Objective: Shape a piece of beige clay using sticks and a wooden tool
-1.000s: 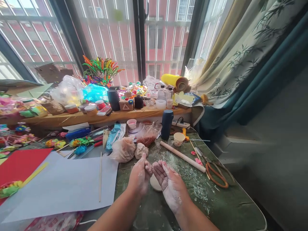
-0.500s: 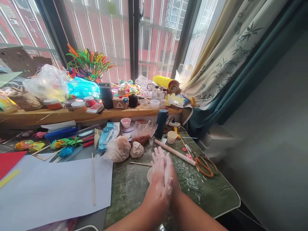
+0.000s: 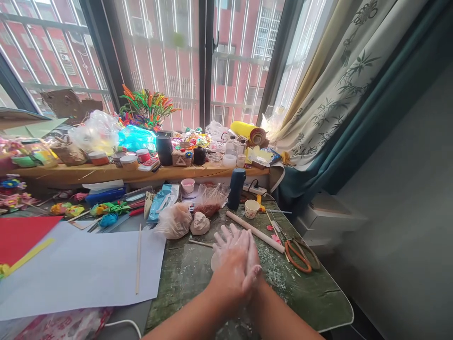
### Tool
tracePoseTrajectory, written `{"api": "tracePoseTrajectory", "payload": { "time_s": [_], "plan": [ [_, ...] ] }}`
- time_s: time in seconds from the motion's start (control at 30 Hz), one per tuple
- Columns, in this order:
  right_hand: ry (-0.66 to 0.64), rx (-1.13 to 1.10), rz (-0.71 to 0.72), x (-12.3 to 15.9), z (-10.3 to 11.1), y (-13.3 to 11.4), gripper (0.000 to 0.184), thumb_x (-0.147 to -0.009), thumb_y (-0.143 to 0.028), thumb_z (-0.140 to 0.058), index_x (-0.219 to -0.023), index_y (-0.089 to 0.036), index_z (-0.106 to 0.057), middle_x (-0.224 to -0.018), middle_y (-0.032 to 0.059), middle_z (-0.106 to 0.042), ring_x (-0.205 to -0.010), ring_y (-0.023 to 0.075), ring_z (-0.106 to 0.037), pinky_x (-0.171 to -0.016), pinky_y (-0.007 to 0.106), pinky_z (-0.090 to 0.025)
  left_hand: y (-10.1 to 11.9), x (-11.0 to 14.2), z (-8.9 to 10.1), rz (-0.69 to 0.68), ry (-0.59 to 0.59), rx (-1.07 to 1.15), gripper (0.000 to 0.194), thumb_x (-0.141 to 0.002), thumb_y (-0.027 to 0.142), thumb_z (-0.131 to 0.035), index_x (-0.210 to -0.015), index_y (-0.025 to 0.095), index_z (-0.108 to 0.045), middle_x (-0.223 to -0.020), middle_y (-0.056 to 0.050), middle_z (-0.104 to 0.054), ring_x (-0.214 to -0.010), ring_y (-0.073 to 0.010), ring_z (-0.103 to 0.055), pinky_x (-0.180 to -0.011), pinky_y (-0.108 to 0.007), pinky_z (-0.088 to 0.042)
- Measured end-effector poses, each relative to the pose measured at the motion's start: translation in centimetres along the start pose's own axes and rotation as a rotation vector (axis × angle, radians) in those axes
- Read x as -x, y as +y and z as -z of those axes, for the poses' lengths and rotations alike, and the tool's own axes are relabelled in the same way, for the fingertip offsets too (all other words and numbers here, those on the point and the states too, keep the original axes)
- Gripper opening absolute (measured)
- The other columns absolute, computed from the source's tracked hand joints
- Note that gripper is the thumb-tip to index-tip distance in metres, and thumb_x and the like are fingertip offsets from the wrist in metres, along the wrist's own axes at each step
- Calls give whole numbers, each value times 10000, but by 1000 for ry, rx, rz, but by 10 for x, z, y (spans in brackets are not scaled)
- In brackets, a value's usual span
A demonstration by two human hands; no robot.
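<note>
My left hand (image 3: 231, 255) lies palm against my right hand (image 3: 253, 257), its fingers stretched out and fanned apart. Both are dusted with white powder, and whatever may be between the palms is hidden. Partly covered by my left hand, a pale flat disc (image 3: 213, 262) rests on a clear sheet (image 3: 193, 264). A thin stick (image 3: 200, 243) points toward my fingers. Beyond them sit a lump of pale dough (image 3: 200, 223) and a plastic bag of pale material (image 3: 174, 221). A wooden rolling pin (image 3: 255, 231) lies just past my right hand.
White powder and crumbs cover parts of the dark green mat (image 3: 311, 302). Scissors with orange handles (image 3: 299, 257) lie at the right, near a paper cup (image 3: 252, 208). White paper (image 3: 88, 269) with a wooden stick (image 3: 138, 259) spreads leftward. A dark blue cylinder (image 3: 236, 189) stands behind.
My left fingers have fanned wider and turned leftward across my right hand, with the palms still together. The view has shifted slightly toward the left.
</note>
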State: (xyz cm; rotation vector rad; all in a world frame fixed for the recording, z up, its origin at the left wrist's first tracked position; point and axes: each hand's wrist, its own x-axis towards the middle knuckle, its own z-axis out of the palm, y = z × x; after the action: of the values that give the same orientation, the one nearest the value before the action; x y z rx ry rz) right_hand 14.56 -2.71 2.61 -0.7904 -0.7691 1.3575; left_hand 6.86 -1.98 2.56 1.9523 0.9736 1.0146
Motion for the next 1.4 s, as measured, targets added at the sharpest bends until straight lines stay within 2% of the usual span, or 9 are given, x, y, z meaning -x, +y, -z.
{"api": "tracePoseTrajectory", "payload": {
  "time_s": [0.13,0.2,0.27,0.3,0.4,0.53,0.73,1.0,1.4],
  "plan": [
    [-141,128,-107,7,20,-5,695,-978,-720,-330,-1276,-193,-672,-1189,156,-743,-1155,301,-680,-994,505,-519,-19,-13,50,11,94,-255,247,-908,428,-648,-1026,258,-782,-1116,-92,-782,-1140,-329,-658,-1099,-441,-396],
    [-133,485,95,5,46,-9,515,-1014,-562,-435,-1301,-186,-639,-1222,142,-722,-1131,273,-678,-996,452,-520,-34,-16,78,34,104,-306,279,-972,421,-565,-879,245,-762,-863,-66,-772,-874,-270,-698,-936,-375,-485],
    [-79,1085,379,-1,75,-9,385,-1027,-402,-446,-1287,-202,-646,-1266,128,-690,-1193,264,-623,-1074,458,-458,-48,-11,93,37,89,-359,305,-986,414,-550,-822,233,-731,-784,-52,-733,-768,-245,-668,-851,-355,-494],
    [-74,1169,406,-5,88,-7,353,-1015,-332,-457,-1270,-202,-662,-1272,132,-678,-1229,285,-586,-1108,493,-411,-55,-7,95,31,66,-381,306,-984,407,-554,-801,229,-724,-769,-51,-717,-758,-240,-657,-839,-353,-492],
    [-127,1281,411,-14,116,7,338,-971,-236,-495,-1253,-222,-682,-1233,123,-678,-1186,306,-571,-1072,505,-415,-70,5,86,-9,-15,-430,199,-948,349,-589,-987,233,-746,-986,-76,-737,-949,-266,-659,-927,-381,-484],
    [-198,1382,421,-22,127,24,230,-941,-213,-569,-1092,-237,-741,-1114,112,-687,-1047,316,-578,-960,492,-438,-85,9,74,-97,-143,-591,310,-966,253,-551,-1244,252,-686,-1284,-87,-682,-1191,-287,-599,-1064,-454,-431],
    [-323,1480,484,-46,129,21,193,-962,-177,-589,-1007,-264,-755,-982,63,-687,-948,262,-598,-871,403,-436,-90,3,75,-93,-166,-664,200,-952,197,-573,-1050,243,-741,-1031,-69,-712,-975,-250,-642,-918,-417,-482],
    [-481,1508,452,-49,127,14,216,-966,-159,-589,-1063,-273,-745,-971,43,-668,-908,238,-575,-843,392,-423,-98,2,77,-56,-247,-610,177,-982,227,-574,-951,240,-748,-971,-57,-683,-938,-229,-614,-870,-362,-482],
    [-480,1482,420,-49,122,10,213,-987,-130,-550,-1057,-242,-717,-959,51,-672,-905,238,-577,-848,395,-445,-101,-2,77,-30,-264,-566,178,-984,189,-570,-1052,263,-717,-1174,-39,-705,-1095,-256,-624,-978,-425,-458]
  ]
}}
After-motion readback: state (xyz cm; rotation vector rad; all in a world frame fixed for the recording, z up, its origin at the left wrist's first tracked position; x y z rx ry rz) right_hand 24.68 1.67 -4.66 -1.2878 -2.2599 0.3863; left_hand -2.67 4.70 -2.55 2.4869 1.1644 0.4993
